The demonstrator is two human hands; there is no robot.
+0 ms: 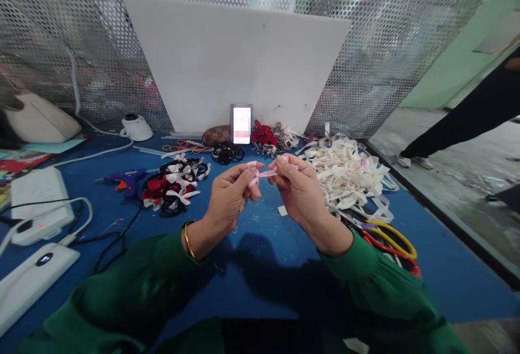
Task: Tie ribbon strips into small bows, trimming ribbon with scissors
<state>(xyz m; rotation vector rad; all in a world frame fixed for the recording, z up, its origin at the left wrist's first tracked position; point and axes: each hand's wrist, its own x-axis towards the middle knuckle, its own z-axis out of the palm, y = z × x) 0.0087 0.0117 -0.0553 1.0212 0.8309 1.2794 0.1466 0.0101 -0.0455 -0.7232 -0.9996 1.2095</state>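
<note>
1. One blue glue gun (pixel 129 180) was seen toward the left of the blue tabletop (pixel 447 270), just beside a pile of red, white and black bows (pixel 174 183); work done well apart from its tip was judged safer for thin ribbon.
2. By the left hand (pixel 227 191), a pink ribbon (pixel 266 173) was pinched between thumb and fingers, with part of it apparently wrapped about a fingertip. For a neat result, this pinch was best kept firm but flat, so that the wrap would not be creased or let slip.
3. The ribbon itself was held in the air between the two hands, above the tabletop, and was gathered narrow toward the right. Whether a knot or only a twist had been formed could not be told.
4. By the right hand (pixel 298 186), the narrow end was gripped between thumb and finger. A slow, even pull was called for, it was judged, since a jerk could distort the loop.
5. Farther right, a heap of pale ribbons (pixel 349 172) was spread, with scissors (pixel 392 228) laid at its near edge, beside the right forearm.
</note>
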